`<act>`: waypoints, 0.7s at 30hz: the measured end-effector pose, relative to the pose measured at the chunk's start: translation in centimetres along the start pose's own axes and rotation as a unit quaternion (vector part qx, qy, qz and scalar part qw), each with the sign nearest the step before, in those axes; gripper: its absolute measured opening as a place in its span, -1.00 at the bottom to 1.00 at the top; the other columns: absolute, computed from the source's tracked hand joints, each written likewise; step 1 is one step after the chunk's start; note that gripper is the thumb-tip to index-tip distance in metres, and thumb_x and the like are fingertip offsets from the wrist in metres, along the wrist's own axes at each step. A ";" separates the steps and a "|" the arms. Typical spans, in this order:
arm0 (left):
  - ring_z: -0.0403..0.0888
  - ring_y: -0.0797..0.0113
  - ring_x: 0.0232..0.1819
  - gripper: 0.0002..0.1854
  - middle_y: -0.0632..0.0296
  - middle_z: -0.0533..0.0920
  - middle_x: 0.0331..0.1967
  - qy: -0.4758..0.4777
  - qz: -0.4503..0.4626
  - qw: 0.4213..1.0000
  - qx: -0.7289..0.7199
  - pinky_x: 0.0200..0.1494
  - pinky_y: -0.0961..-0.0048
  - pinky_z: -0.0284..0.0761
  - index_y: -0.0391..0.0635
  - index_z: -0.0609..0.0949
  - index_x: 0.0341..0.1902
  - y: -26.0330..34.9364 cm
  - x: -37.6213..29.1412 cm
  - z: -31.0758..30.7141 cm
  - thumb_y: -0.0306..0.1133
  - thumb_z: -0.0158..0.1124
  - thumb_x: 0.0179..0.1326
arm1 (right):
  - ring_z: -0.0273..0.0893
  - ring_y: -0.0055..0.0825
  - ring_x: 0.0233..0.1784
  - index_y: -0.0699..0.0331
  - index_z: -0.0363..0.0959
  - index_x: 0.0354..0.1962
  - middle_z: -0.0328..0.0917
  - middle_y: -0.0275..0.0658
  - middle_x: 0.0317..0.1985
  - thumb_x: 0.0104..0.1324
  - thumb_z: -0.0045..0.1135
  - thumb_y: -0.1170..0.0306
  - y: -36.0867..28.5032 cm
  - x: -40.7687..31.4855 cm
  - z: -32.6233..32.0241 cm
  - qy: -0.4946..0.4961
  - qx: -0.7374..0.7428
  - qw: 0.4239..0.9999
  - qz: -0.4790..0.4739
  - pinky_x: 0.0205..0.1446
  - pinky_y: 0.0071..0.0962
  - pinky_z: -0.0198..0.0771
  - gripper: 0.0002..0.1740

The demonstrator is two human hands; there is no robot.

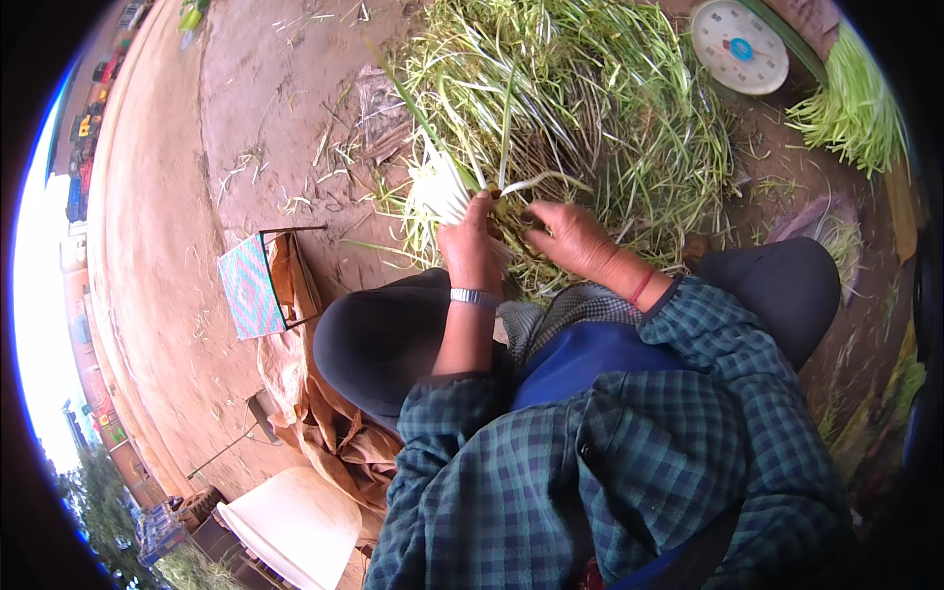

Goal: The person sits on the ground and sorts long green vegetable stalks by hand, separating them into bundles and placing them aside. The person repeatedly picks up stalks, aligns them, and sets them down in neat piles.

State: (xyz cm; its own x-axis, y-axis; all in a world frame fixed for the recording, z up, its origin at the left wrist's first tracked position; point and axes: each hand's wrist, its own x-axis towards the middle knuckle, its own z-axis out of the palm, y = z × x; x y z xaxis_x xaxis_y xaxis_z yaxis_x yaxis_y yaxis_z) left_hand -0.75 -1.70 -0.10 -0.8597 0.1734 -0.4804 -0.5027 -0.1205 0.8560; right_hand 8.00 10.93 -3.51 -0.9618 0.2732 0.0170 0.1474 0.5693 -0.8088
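Observation:
My left hand (476,247) is closed around a bunch of slender pale stalks (441,181), white with a few green leaves, likely spring onions or chives. Several stalks stick up past the thumb, and one pale stalk bends off to the right. Just right of it is my right hand (575,236), its fingers curled beside yellowed, withered leaves (512,228). Whether those fingers pinch anything is not clear. Both hands are over the near edge of a large heap of loose green and straw-coloured stalks (590,110) on the ground, in front of my bent knees.
A dial weighing scale (741,48) stands at the upper right, beside a bundle of light green stalks (855,110). A low stool with a woven patterned seat (251,287) is on the left, near crumpled brown sacking (346,450). A white chair (302,523) stands at lower left.

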 end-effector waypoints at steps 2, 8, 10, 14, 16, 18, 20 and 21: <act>0.43 0.54 -0.62 -0.86 0.25 0.68 -0.43 -0.003 0.006 1.000 -0.010 -0.55 0.56 0.33 -0.20 0.63 -0.16 0.2 0.0 0.0 -0.42 0.28 0.26 | 0.61 -0.07 -0.37 0.27 0.53 -0.26 0.61 -0.08 -0.45 0.26 0.20 0.28 0.5 0.9 -0.8 -0.015 0.081 0.995 0.054 -0.30 -0.19 0.48 -0.77; 0.44 0.52 -0.60 -0.81 0.26 0.65 -0.45 0.001 0.006 1.000 -0.014 -0.55 0.56 0.35 -0.21 0.59 -0.13 0.4 0.3 0.2 -0.39 0.29 0.24 | 0.34 -0.73 -0.52 0.32 0.51 -0.28 0.45 -0.41 -0.57 0.38 0.12 0.35 0.8 3.2 -2.4 0.128 0.212 0.966 0.081 -0.43 -0.58 0.31 -0.82; 0.47 0.50 -0.58 -0.74 0.24 0.61 -0.45 -0.007 -0.006 1.000 0.001 -0.55 0.56 0.39 -0.24 0.57 -0.09 0.5 0.3 0.2 -0.36 0.30 0.22 | 0.31 -0.83 -0.55 0.30 0.50 -0.22 0.39 -0.53 -0.59 0.41 0.08 0.35 1.0 3.9 -2.6 0.152 0.233 0.960 0.034 -0.50 -0.69 0.27 -0.82; 0.48 0.49 -0.58 -0.75 0.27 0.59 -0.42 -0.017 -0.003 1.000 0.014 -0.54 0.55 0.39 -0.21 0.56 -0.10 0.8 0.1 0.5 -0.37 0.32 0.21 | 0.37 -0.76 -0.63 0.26 0.53 -0.10 0.54 -0.44 -0.52 0.47 0.00 0.31 1.5 4.4 -2.0 -0.115 0.306 0.927 0.183 -0.54 -0.68 0.36 -0.77; 0.48 0.48 -0.57 -0.75 0.27 0.58 -0.41 -0.016 0.023 1.000 0.015 -0.53 0.55 0.39 -0.20 0.56 -0.11 1.1 0.1 0.7 -0.37 0.33 0.20 | 0.42 -0.66 -0.64 0.29 0.56 -0.18 0.57 -0.34 -0.53 0.42 0.05 0.28 1.8 4.0 -1.2 -0.310 0.201 0.915 0.159 -0.54 -0.56 0.37 -0.75; 0.48 0.49 -0.56 -0.75 0.27 0.58 -0.41 -0.013 0.031 0.999 0.016 -0.52 0.55 0.39 -0.19 0.56 -0.12 1.3 0.1 0.9 -0.36 0.34 0.20 | 0.52 -0.57 -0.56 0.32 0.59 -0.24 0.60 -0.21 -0.50 0.31 0.17 0.27 2.2 3.6 -0.3 -0.419 0.128 0.889 0.132 -0.48 -0.44 0.42 -0.74; 0.48 0.49 -0.56 -0.75 0.27 0.57 -0.43 -0.006 0.025 1.000 0.017 -0.50 0.55 0.39 -0.19 0.56 -0.12 1.6 -0.1 0.9 -0.35 0.34 0.20 | 0.55 -0.59 -0.47 0.32 0.59 -0.21 0.62 -0.20 -0.45 0.29 0.20 0.30 2.6 3.8 0.4 -0.237 0.202 0.945 0.097 -0.42 -0.47 0.45 -0.76; 0.47 0.49 -0.56 -0.74 0.27 0.57 -0.44 -0.008 0.018 1.000 0.024 -0.50 0.55 0.38 -0.19 0.55 -0.11 1.8 -0.2 0.9 -0.34 0.34 0.20 | 0.56 -0.60 -0.42 0.31 0.59 -0.20 0.63 -0.19 -0.42 0.28 0.22 0.32 2.7 3.9 0.7 -0.160 0.225 0.955 0.105 -0.39 -0.48 0.47 -0.76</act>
State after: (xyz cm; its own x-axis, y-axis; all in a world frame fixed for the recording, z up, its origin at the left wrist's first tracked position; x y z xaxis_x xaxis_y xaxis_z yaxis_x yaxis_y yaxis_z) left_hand -1.41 -1.11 1.66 -0.8757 0.1859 -0.4455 -0.4654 -0.0798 0.8815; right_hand 4.46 13.02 -6.03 -0.9539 0.0537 -0.2954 0.2998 0.1175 -0.9467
